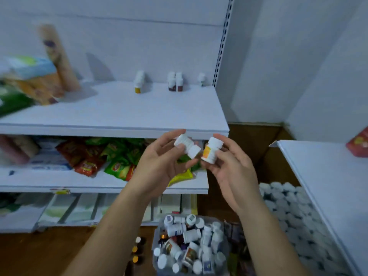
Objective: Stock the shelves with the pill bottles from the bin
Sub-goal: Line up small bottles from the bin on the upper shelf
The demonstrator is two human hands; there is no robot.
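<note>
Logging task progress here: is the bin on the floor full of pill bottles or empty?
Nearly full. The bin holds a jumbled heap of white-capped pill bottles reaching about its rim; most lie on their sides.

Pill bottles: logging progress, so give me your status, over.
Left hand grips white pill bottle. Right hand grips orange-labelled pill bottle. Both raised before upper shelf; bin well stocked. Nothing between hands and shelf.

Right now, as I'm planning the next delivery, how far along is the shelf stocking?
Barely begun. Done: a few bottles stand at the back of the upper shelf. In hand: the left hand holds a white bottle, the right hand an orange-labelled bottle, both raised in front of the shelf edge. Left: the bin on the floor is heaped with many more.
</note>
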